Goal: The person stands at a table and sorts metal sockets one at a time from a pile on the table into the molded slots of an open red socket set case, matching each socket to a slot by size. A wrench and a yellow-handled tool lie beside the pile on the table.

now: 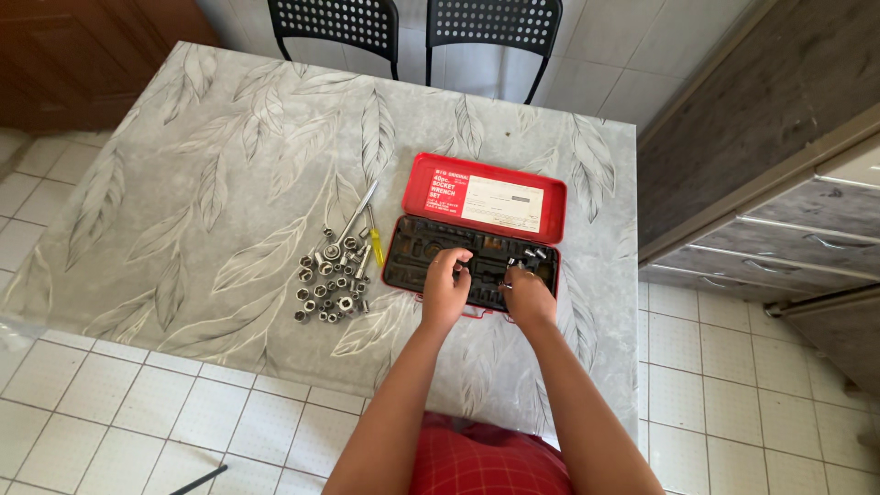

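table (183, 137) carries an open red socket case (477, 234) right of centre. left hand (445, 293) rests curled on the black tray, grip unclear. right hand (530, 295) pinches a small socket (510, 267). loose sockets (328, 284) lie left.

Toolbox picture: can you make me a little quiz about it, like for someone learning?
1. True or false: the red case lies open on the table.
2. Where is the pile of sockets? A) left of the case B) inside the lid C) on the floor
3. Which hand holds a small metal piece over the tray's right end?

Key: 1 true. 2 A. 3 the right hand; the left hand rests on the black tray.
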